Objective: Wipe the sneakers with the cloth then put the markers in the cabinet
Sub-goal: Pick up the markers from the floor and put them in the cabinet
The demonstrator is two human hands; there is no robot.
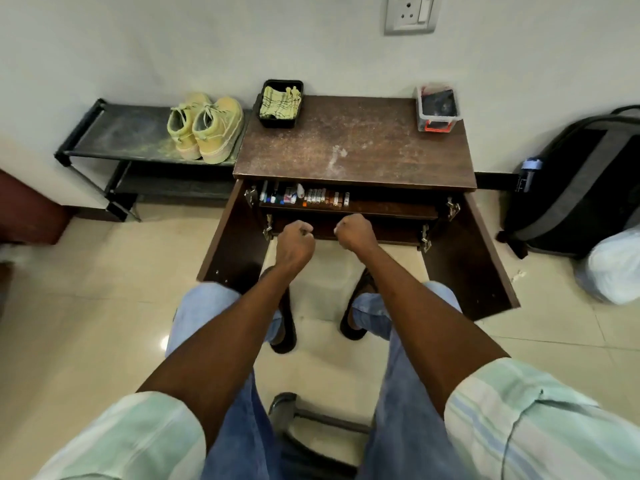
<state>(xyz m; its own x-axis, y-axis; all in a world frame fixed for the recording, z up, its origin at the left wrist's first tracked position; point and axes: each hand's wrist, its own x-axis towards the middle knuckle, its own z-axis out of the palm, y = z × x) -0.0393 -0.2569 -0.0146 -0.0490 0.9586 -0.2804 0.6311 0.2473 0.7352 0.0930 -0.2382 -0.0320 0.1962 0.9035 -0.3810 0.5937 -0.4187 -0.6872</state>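
Both hands, left (294, 245) and right (355, 233), curled into empty fists before cabinet (353, 147).

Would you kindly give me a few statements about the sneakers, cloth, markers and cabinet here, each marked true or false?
1. The sneakers sit on the shoe rack. True.
2. The cloth lies on the floor. False: it is in the black tray.
3. Both cabinet doors are closed. False: they stand open.
4. The markers line the cabinet's upper shelf. True.
5. The left hand holds a marker. False: nothing shows in its grip.
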